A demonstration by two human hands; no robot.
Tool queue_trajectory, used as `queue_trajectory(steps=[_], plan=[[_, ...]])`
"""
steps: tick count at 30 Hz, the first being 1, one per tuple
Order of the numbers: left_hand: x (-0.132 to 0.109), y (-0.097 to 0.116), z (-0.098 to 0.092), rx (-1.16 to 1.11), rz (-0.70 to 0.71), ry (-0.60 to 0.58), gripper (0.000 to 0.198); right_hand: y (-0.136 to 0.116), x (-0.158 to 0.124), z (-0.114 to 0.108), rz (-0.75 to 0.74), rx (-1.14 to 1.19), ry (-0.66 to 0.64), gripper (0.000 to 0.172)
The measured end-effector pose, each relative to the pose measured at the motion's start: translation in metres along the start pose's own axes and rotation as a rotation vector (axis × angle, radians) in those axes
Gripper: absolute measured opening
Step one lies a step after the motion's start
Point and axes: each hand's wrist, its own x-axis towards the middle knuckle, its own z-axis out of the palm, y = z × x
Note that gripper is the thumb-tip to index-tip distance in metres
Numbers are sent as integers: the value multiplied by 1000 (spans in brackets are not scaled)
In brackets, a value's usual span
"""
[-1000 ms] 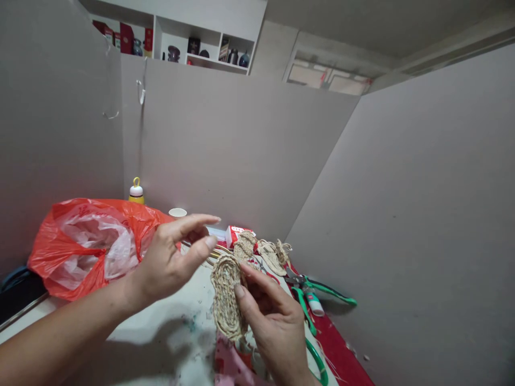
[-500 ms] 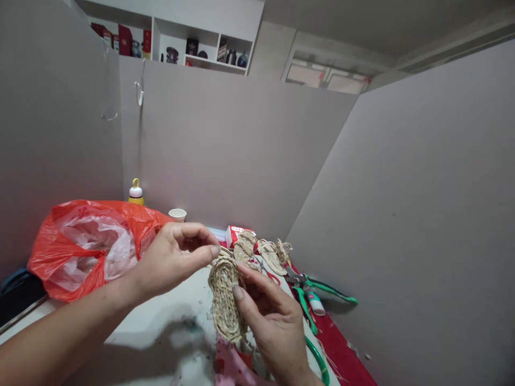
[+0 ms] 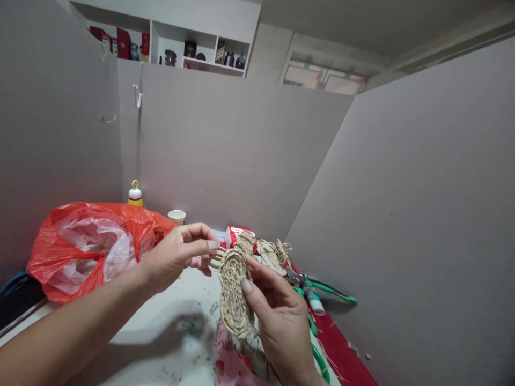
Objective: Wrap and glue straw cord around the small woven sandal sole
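Observation:
A small woven straw sole (image 3: 234, 300) is held upright over the table, its braided rows facing me. My right hand (image 3: 279, 313) grips its right edge between thumb and fingers. Left of the sole's upper end, my left hand (image 3: 187, 252) has its thumb and index fingertip together in a pinch. Whatever sits between those fingertips is too small to make out. Just behind them shows a gold-coloured ring-shaped object (image 3: 217, 258), partly hidden. Further back lie another woven straw piece (image 3: 245, 242) and a paler straw sole (image 3: 270, 256).
A red plastic bag (image 3: 52, 252) bulges on the left, near a paper cup (image 3: 177, 216) and a yellow bottle (image 3: 135, 196). Green-handled pliers (image 3: 332, 289) and a glue stick (image 3: 315, 302) lie on the right. Grey partitions (image 3: 225, 145) enclose the table (image 3: 161, 332).
The sole has shifted slightly to the right with my right hand. My left hand's fingertips have drawn apart from the sole's upper edge, and its lower fingers have uncurled somewhat.

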Motion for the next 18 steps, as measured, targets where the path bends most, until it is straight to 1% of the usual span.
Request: queue_trajectory(steps=[4,7,11,18], plan=[[2,-8,0,-109,-79,-93,17,1,4,-1,49,114,36,27],[3,-12,2,-115,-107,-111,17,0,6,-1,59,181,24,26],[3,-15,3,-123,-102,-102,18,0,5,-1,48,168,24,28],[5,-20,0,-151,-73,-154,20,-3,2,1,58,192,18,26]])
